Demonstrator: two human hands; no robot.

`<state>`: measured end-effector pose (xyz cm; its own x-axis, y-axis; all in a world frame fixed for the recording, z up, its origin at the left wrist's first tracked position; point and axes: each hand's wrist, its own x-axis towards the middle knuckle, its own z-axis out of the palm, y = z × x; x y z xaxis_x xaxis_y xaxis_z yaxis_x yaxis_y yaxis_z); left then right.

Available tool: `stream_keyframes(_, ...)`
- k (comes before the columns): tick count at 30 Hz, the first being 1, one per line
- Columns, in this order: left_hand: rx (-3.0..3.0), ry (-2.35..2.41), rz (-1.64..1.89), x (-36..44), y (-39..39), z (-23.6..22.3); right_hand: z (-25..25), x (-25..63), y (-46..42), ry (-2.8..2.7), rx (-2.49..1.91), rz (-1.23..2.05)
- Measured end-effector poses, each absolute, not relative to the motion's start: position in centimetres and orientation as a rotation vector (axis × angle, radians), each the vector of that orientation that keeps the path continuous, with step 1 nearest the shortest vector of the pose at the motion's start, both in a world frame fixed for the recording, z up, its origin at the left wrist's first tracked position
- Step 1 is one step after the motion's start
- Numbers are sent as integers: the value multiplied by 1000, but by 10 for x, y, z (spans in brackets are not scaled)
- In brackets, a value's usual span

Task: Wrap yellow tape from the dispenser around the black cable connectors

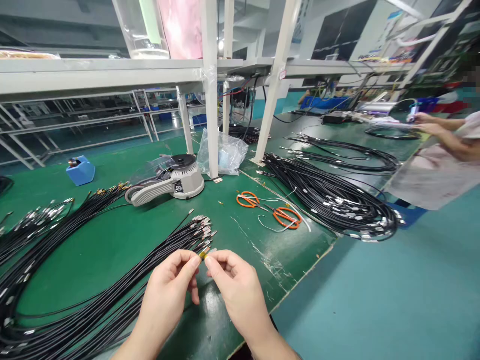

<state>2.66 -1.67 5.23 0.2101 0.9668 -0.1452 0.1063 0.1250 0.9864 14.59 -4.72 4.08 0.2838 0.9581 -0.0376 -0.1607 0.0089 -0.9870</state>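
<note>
Close together at the front of the green table, my two hands pinch a small piece of amber-yellow tape (pixel 204 253) at a metal-tipped cable end. My left hand (pixel 170 282) is closed, thumb against fingertips, on the left side of it. From the right, my right hand (pixel 238 285) pinches the tape's other side. How far the tape is wrapped cannot be made out. Just behind my fingers lie the metal connector ends of a bundle of black cables (pixel 150 270), which curves away to the left.
A tape dispenser (pixel 183 180) stands behind the bundle, with a blue holder (pixel 81 171) farther left. Orange-handled scissors (pixel 287 218) lie to the right. Coiled black cables (pixel 330 200) rest beyond them. White posts (pixel 211 100) carry a shelf; another person's hands (pixel 431 122) work at far right.
</note>
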Motion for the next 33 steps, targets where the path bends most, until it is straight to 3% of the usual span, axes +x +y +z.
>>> stream_keyframes(33,923,911,913,27,-18,56,48,146,-45,-830,-1152,1167)
